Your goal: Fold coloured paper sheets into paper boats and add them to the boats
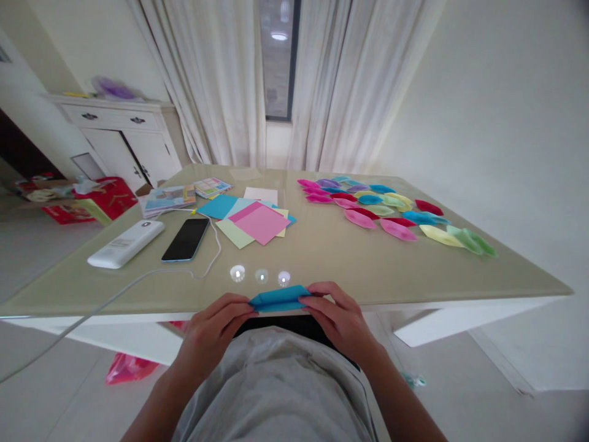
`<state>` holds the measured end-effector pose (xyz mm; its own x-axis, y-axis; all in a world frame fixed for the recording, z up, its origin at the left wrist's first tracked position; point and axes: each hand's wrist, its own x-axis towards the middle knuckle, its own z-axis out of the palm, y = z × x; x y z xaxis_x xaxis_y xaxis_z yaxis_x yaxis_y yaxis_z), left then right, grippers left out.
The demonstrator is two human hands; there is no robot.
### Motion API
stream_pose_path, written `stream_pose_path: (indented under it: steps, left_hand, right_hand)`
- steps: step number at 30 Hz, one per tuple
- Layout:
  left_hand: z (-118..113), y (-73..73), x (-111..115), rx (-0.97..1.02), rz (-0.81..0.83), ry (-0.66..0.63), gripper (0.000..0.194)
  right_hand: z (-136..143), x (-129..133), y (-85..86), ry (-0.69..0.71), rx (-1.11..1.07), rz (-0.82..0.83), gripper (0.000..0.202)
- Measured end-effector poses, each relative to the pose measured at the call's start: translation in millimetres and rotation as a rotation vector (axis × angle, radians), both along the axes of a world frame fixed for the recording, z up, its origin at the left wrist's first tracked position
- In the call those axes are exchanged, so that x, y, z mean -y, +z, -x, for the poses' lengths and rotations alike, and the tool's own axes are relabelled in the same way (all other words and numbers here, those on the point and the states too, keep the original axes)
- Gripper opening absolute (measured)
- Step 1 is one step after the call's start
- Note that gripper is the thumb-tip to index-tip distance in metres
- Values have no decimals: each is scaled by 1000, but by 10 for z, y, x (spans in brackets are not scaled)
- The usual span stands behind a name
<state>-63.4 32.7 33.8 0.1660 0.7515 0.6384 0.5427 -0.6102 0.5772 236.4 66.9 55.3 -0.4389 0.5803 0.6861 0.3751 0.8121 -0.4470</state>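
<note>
One folded blue paper (280,299), lower middle; one phone (186,240) and one power bank (126,244), left; one cabinet (115,138), upper left; two curtains (225,80), top middle; over twenty coloured paper petals (398,229), right, overlapping.

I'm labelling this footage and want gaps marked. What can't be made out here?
All in the head view:
Blue paper: underside hidden, facing away from the camera.
White cable: cut off by the left edge.
White device: print too small and blurred to read.
Pale green sheet: partly covered by the pink sheet.
</note>
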Motion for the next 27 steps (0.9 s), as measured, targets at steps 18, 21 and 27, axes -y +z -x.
stream_pose_path:
  steps: [18,21,27]
  left_hand:
    - [-12,52,-40,-104,-17,47,23]
    - [-198,98,29,-155,-190,175,28]
    - [-461,145,188,-221,-326,4,38]
  right_hand:
    - [51,54,103,-19,6,39,24]
    - [185,132,120,-30,17,-4,24]
    - [375,322,193,5,-40,58,24]
